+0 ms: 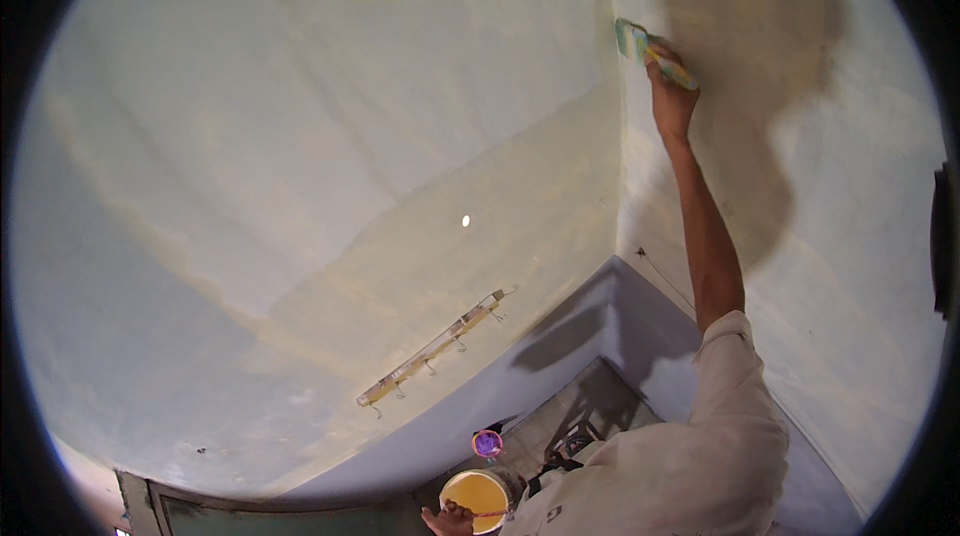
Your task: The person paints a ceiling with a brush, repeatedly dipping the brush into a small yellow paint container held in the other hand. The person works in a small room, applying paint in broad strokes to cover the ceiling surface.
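Where two pale walls meet in a corner, the right hand [672, 104] is up high, and its fingers are wrapped around the handle of a wide, flat brush [634, 41]. The brush has blue-green paint marks on it, and its bristle end is right at the corner line. The right arm is stretched long, with a pale sleeve [728, 351] pushed back near the elbow. A big brown shadow [755, 66] of the arm and body falls on the right wall [870, 236].

Down low, the left hand [452, 520] is at the rim of a round bucket [517, 486] with yellow-orange paint [474, 493] inside. A thin reddish bar [490, 514] goes across the bucket by the fingers (I can't tell if that hand is holding the bar or just resting near it). Just beyond the bucket is a small purple tub [487, 443] with a pinkish rim.

On the left wall [250, 136] is a long strip of hooks [430, 352], tilted in this view. Below both pale walls there is a bluish-purple band [400, 446], and then a grey floor [600, 391].
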`<state>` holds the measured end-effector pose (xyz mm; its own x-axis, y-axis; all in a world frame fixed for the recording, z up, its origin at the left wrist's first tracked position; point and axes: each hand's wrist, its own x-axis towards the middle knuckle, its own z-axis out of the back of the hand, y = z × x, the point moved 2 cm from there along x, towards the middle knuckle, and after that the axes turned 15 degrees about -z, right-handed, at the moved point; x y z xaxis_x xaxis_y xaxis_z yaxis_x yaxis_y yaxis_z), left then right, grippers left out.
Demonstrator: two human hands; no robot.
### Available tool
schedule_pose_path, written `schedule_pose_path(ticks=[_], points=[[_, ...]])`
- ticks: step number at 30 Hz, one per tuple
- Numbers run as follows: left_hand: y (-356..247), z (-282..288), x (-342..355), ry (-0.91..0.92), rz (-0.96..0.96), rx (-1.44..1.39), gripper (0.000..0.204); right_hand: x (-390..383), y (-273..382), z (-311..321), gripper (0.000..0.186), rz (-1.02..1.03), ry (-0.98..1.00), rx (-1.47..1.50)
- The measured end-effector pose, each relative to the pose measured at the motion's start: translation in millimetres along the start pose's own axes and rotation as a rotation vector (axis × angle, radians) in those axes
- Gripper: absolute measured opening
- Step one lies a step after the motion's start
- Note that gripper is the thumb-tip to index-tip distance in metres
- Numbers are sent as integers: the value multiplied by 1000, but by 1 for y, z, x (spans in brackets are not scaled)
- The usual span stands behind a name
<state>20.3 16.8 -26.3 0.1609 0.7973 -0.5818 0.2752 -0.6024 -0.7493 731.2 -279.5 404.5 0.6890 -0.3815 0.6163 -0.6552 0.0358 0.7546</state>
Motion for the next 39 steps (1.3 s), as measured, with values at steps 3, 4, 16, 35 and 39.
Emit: schedule_pose_path(ticks=[3,4,16,35,39], points=[[-8,-9,-6,0,35,76,64,-21,-29,-9,23,62,-4,-32],[-4,3,13,57,77,-13,67,-25,-35,-11,23,99,-3,-42],[9,48,59,-13,122,-175,73,-41,-63,-3,24,0,-5,82],[11,43,43,10,119,-159,74,-23,-59,15,25,-172,88,172],[10,30,45,-111,104,-97,72,-52,-55,-2,23,-54,45,68]])
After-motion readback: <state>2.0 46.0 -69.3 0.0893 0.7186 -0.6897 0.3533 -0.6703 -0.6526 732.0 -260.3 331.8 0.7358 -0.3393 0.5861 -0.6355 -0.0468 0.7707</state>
